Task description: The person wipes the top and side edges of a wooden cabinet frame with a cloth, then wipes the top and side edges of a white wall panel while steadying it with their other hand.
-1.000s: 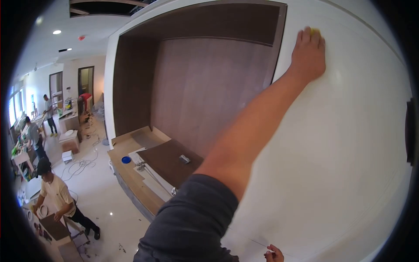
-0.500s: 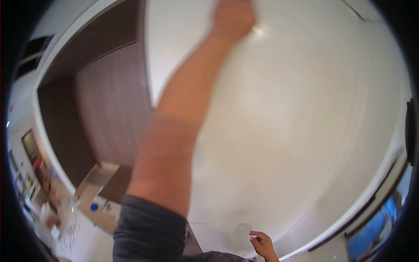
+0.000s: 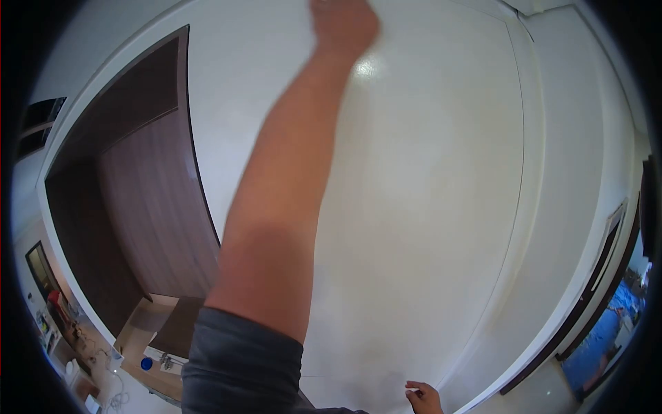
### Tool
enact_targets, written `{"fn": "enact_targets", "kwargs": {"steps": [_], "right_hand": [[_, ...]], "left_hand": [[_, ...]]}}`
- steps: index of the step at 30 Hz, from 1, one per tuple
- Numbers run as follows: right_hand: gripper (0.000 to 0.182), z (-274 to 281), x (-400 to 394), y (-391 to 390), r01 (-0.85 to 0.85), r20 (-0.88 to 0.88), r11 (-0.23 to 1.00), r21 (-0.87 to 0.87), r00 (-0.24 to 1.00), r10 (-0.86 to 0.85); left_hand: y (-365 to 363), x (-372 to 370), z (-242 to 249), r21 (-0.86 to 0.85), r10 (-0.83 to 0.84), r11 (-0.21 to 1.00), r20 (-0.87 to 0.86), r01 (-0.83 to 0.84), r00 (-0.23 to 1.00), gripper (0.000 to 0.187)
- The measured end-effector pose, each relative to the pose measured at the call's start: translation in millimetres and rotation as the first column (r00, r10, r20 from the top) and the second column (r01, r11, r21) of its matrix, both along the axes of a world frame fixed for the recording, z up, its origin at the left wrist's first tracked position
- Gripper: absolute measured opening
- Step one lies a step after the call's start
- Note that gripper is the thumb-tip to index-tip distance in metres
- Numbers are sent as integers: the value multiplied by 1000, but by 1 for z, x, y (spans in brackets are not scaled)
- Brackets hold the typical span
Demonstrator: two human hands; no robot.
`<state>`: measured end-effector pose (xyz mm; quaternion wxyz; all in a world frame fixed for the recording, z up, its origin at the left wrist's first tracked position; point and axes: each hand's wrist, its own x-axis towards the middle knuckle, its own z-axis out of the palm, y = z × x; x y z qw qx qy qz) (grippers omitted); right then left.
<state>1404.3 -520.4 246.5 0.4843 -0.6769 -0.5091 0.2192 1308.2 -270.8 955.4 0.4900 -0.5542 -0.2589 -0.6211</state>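
Observation:
My left hand (image 3: 346, 26) is raised at the top of the view, in front of a large white panel (image 3: 420, 207). Its fingers look curled in, but the frame's edge cuts them off, so anything inside them is hidden. The bare forearm and a dark grey sleeve cross the middle of the panel. Low down, my right hand (image 3: 425, 398) is by the panel's bottom part, its fingers apart and slightly bent, with nothing visible in them. Left of the panel is an open dark wood cabinet (image 3: 155, 193).
A blue round cap (image 3: 146, 363) and metal hinges (image 3: 167, 361) lie on the ledge below the cabinet. At far left, cords (image 3: 118, 400) trail on the floor near a person in red (image 3: 55, 298). A doorway at right shows a blue covering (image 3: 586, 369).
The view has shifted, bringing the panel's right edge and more of the cabinet into sight. My left hand remains raised, slightly further left in view. My right hand sits lower and a little right.

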Motion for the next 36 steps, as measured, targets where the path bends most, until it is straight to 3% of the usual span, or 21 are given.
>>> {"fn": "enact_targets", "kwargs": {"steps": [2, 5, 6, 7, 10, 11, 12, 15, 17, 20, 22, 23, 24, 26, 29, 32, 33, 36], "right_hand": [[30, -7, 4, -10, 38, -14, 998, 55, 999, -37], [30, -5, 4, -2, 24, 18, 992, 128, 999, -27], [30, -2, 3, 0, 8, 41, 989, 145, 999, -14], [31, 2, 2, 2, -12, 34, 995, 95, 999, 9], [32, 13, 12, 1, -27, 7, 999, -30, 1000, 27], [32, 17, 14, -5, -5, -19, 999, -53, 1000, 3], [32, 19, 16, -10, 16, -49, 997, -76, 999, -20], [33, 2, 24, -32, 98, -213, 990, -102, 970, -118], [34, -9, 26, -38, 98, -204, 984, -152, 971, -128], [36, 4, 14, -33, 37, -223, 976, -215, 971, -86], [36, 15, 11, -26, -10, -206, 966, -259, 978, -45], [36, 17, 13, -25, -7, -203, 968, -251, 978, -46], [36, 17, 12, -22, -5, -205, 971, -240, 978, -46], [36, 16, 13, -17, -5, -198, 975, -223, 979, -40], [35, 16, 13, -16, -40, -188, 972, -233, 982, -4], [36, 4, 12, -7, -90, -164, 974, -208, 985, 56], [37, 5, 10, -8, -94, -177, 973, -210, 983, 57], [39, 21, -4, -14, -103, -209, 970, -221, 976, 56]], "left_hand": [[-32, -35, 16, -250, -23, 967, 68, 39, 997, 40], [-7, 12, 29, -164, -43, 985, 117, 62, 992, 42], [3, 34, 29, -61, -64, 996, 33, 66, 997, 45], [-7, 46, 24, -105, -67, 993, -125, 54, 990, 47], [-8, 19, 26, -36, 62, 997, -197, -71, 978, 48], [-13, -5, 29, -159, 106, 980, -108, -123, 988, 48], [17, -21, 38, -37, 131, 991, 96, -128, 987, 48], [-6, -83, 36, -201, 69, 980, 278, -13, 958, 43], [-21, -106, 33, -291, 51, 954, 380, 67, 924, 40], [10, -98, 43, -164, 200, 972, 210, -167, 957, 35], [20, -121, 45, -115, 205, 976, 169, -187, 964, 35], [18, -131, 44, -86, 206, 977, 142, -195, 968, 35], [11, -147, 45, -197, 237, 961, 215, -195, 947, 35], [0, -172, 41, -259, 212, 955, 262, -143, 942, 36], [18, -175, 33, -280, 210, 949, 214, -147, 954, 36], [20, -190, 9, -243, 83, 969, 118, -52, 989, 36], [44, -206, 23, -10, 370, 928, 117, -371, 922, 38], [0, -214, 31, -459, 308, 863, 145, -211, 940, 39]]}}
